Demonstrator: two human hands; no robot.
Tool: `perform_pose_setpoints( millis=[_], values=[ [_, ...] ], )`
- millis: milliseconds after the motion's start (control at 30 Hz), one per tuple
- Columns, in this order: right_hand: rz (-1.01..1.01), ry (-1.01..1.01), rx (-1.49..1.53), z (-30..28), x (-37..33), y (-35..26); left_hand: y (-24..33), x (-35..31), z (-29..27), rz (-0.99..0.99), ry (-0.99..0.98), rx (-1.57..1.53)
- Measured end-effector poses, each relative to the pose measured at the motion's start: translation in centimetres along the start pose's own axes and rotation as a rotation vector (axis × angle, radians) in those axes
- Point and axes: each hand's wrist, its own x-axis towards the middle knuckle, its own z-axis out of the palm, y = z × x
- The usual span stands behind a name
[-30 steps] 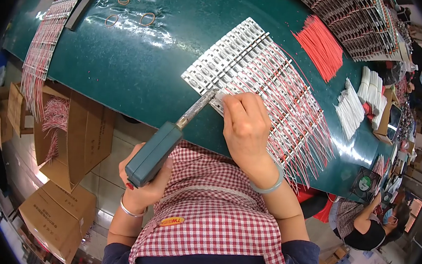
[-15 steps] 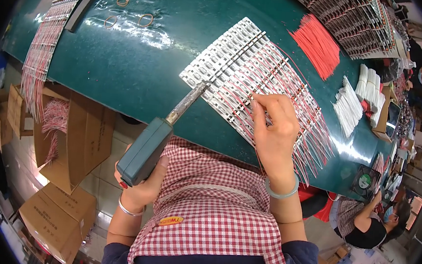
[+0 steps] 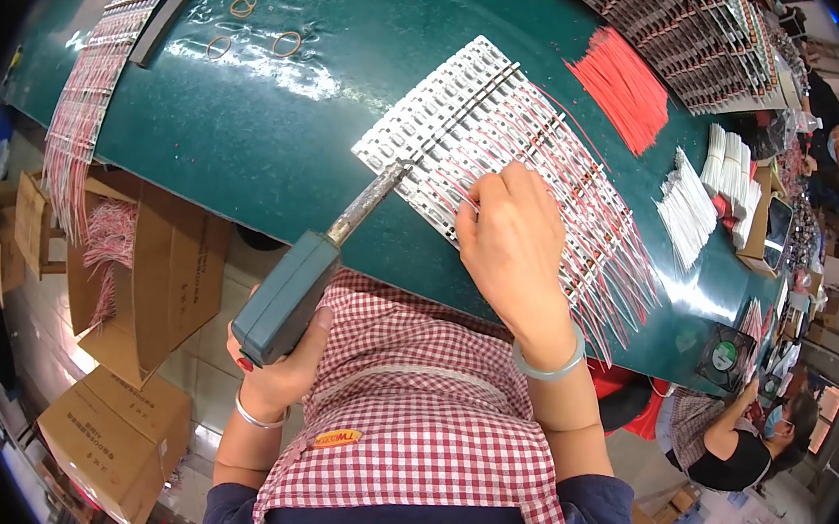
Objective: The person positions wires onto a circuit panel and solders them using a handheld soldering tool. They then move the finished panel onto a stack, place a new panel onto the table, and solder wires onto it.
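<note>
My left hand [image 3: 282,375] is closed round the dark green handle of a soldering gun [image 3: 288,285]. Its metal barrel points up and to the right, and the tip is at the near left edge of a panel of white circuit boards [image 3: 460,81]. Red and white wires [image 3: 626,292] fan out from the boards toward the right. Over the middle of the panel, my right hand [image 3: 516,246] is bent down with its fingers curled together, thumb side toward the tip. Whatever is between those fingertips is hidden.
Loose red wires [image 3: 622,92] and white wires [image 3: 688,208] lie in bundles at the right. Stacked boards [image 3: 674,35] stand behind them. Another wired panel [image 3: 97,74] hangs over the left edge beside a dark bar [image 3: 172,9]. Cardboard boxes [image 3: 114,445] stand below; a co-worker [image 3: 728,439] is at right.
My right hand has moved slightly left and turned over, its fingers curling downward above the boards. The panel and the soldering gun have shifted very little.
</note>
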Motion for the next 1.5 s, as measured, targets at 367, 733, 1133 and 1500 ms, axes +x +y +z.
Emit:
perform_pose_setpoints(
  millis=[367,733,1133,1500],
  values=[
    [-0.027,-0.071,-0.09,1.0,1.7,0.6,0.3,0.3,0.2,0.085,-0.011,0.004],
    [-0.079,0.006,-0.149,-2.5,0.5,0.3,-0.5,-0.2,-0.2,0.071,0.016,0.005],
    [0.34,0.181,0.182,-7.2,-4.4,2.9,-0.8,-0.3,-0.4,-0.032,0.048,-0.062],
    [0.114,0.114,0.499,3.1,-1.7,-1.4,-1.0,-1.4,-0.5,-0.026,0.055,-0.031]
  ],
)
